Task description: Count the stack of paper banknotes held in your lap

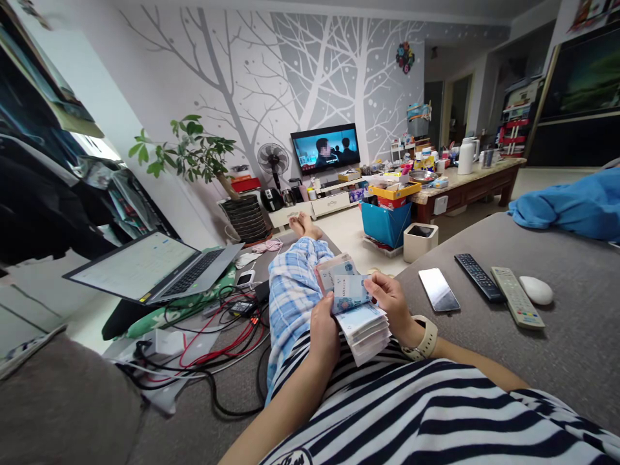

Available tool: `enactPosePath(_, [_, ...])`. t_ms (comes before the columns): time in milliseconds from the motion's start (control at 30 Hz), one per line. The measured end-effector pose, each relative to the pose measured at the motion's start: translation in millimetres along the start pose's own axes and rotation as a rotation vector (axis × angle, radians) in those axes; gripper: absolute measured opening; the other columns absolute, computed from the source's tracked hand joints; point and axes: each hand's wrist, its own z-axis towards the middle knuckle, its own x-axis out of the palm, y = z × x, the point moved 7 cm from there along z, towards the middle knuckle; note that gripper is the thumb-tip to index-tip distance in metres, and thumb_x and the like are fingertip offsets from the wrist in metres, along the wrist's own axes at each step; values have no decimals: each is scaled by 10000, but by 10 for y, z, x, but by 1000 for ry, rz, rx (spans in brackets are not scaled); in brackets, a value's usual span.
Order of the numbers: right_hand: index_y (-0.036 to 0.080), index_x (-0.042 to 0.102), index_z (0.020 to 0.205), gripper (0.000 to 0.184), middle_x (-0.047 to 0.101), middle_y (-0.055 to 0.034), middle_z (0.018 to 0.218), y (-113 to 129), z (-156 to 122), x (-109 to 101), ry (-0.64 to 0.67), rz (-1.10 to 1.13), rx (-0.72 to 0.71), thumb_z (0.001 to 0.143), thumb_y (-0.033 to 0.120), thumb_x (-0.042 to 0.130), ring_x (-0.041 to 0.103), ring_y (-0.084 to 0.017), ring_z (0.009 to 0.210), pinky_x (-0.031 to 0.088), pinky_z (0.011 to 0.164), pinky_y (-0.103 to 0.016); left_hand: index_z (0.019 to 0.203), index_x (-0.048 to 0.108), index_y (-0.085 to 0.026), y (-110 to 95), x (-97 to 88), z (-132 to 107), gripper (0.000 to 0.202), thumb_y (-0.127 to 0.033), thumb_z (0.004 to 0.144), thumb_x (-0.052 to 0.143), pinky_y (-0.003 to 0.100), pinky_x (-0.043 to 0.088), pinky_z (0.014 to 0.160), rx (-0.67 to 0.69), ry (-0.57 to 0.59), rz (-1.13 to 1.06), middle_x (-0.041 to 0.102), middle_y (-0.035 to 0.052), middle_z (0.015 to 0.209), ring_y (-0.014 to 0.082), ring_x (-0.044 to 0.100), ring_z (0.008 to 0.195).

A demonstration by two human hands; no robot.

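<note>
A thick bundle of banknotes (365, 329) is bent over in my left hand (325, 329), whose thumb presses on its near side. The far part of the bundle shows pinkish and bluish notes fanned a little, while the folded edges hang toward my lap. My right hand (390, 300) pinches the right edge of a blue banknote (349, 292) on top between thumb and fingers. A pale watch (425, 339) is on the right wrist. Both hands are above my lap, over the striped shirt and blue plaid trousers (293, 278).
To the left, an open laptop (194, 271) rests on a green cushion, with tangled cables (227, 349) beside it. On the grey sofa at right lie a phone (438, 289), a black remote (478, 278), a beige remote (517, 297) and a white mouse (536, 290).
</note>
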Motion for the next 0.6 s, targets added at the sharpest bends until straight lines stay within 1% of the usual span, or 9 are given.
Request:
enactPosePath(233, [219,432,583,451,363,41,572,-7,4,-1,0,-2,3,850,535,611,320,-129,561,294,531,-270,758,739,-132,-2,-7,10,235,-340,713,640,333,499,729,10,0,10,744,72,741,242,658,747])
enactPosePath(333, [219,431,584,451,359,43,572,-3,2,3,3,5,6,852,535,611,313,-127,559,286,528,-270,758,746,-127,5,-19,22,228,-324,723,637,337,510,741,23,1,18,753,77,762,247,666,767])
enactPosePath(467, [220,429,589,450,351,45,573,0,2,7,7,18,13,851,536,613,304,-126,554,275,526,-272,757,750,-127,12,-39,18,230,-319,731,627,342,516,757,7,-22,-2,756,80,768,249,673,771])
enactPosePath(600, [220,423,587,451,343,48,569,1,4,8,9,22,14,850,530,617,295,-125,550,269,526,-272,740,750,-126,-6,-33,15,203,-293,713,638,331,511,786,11,-7,23,751,88,772,255,675,808])
